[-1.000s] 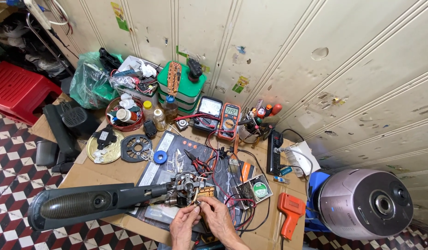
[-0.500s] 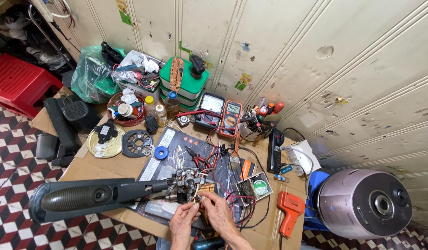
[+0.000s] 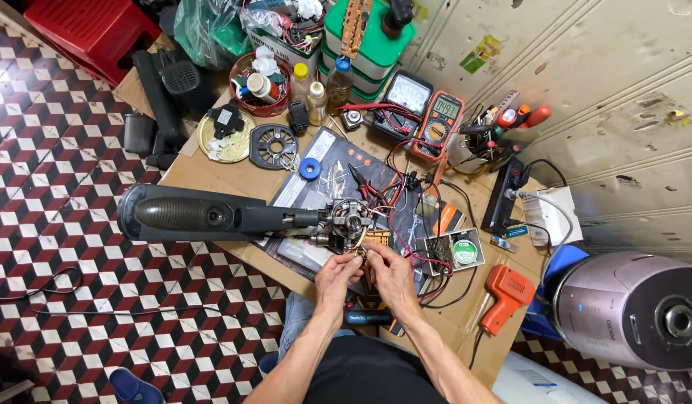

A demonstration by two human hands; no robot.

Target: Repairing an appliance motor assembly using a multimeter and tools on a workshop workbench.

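Both hands are meeting at the near edge of the worktop, at about 6 o'clock from its middle. The left hand and the right hand are bringing their fingers together on a small yellowish part with wires. The fingers are pressed close and seem to be pinching it from two sides, probably because it is small and needs steadying. What exactly lies between the fingers is too small to tell.

Just at 12 o'clock from the hands, touching the part, the opened motor assembly is lying on a dark mat. It is joined to a long dark housing, which is stretching toward 9 o'clock and hanging past the worktop edge, probably because it is too long to fit. Red and black wires are running from the assembly toward 1 o'clock, where an orange multimeter is resting near the wall, its face turned toward the person. At 4 o'clock from the hands an orange glue gun is lying, well apart. A blue tape roll is sitting at 11 o'clock on the mat.
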